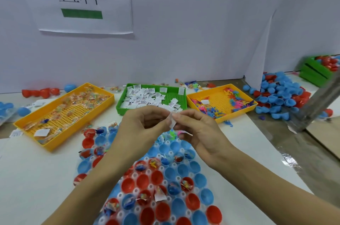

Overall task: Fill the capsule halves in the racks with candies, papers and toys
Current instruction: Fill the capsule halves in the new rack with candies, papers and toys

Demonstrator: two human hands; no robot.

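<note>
Both hands, the left hand point(145, 125) and right hand point(198, 132), are pinching one paper slip point(172, 121); many capsule halves point(163, 212) are waiting, unfilled.

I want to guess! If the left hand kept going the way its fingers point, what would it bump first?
Probably the right hand: the left hand points right at it, both pinching one paper. Depth is hard to judge.

Three trays point(150, 104) sit side by side behind the capsule rack point(147, 184) on the table point(36, 178).
</note>
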